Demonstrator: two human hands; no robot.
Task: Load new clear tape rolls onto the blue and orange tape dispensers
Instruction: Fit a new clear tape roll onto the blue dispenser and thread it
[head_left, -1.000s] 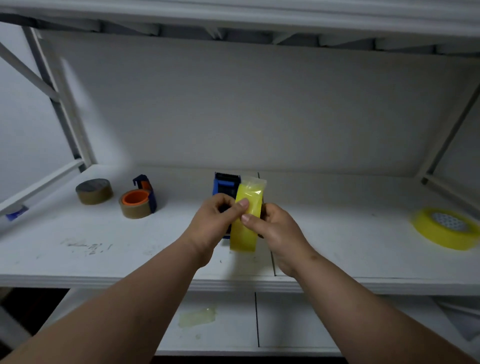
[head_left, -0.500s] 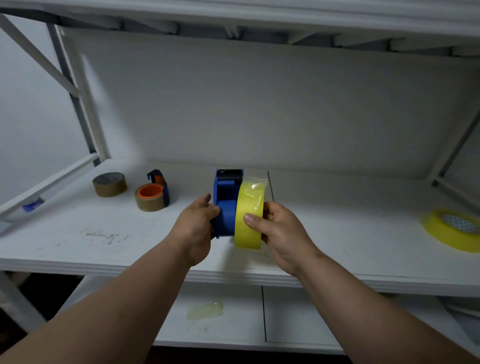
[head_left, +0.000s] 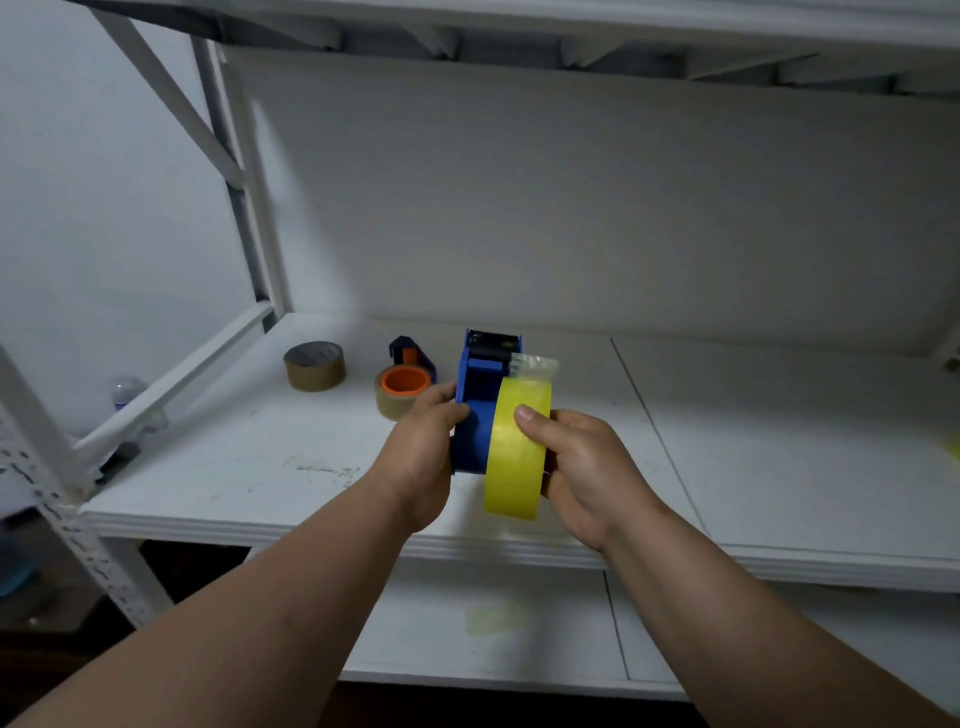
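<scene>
Head view: white shelf (head_left: 208, 467) against a white wall. Above it, left hand (head_left: 423, 457) grips the blue dispenser (head_left: 475, 415), right hand (head_left: 582, 467) clasps the yellowish tape roll (head_left: 514, 452) touching it. Orange dispenser (head_left: 405, 382) sits behind; right-hand fingers mostly hidden.

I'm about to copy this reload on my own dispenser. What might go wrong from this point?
1. The yellowish tape roll, which the right hand holds, sits beside the blue dispenser, apparently not fully seated; it may slip.
2. The loose tape end near the serrated cutter might stick to itself.
</scene>
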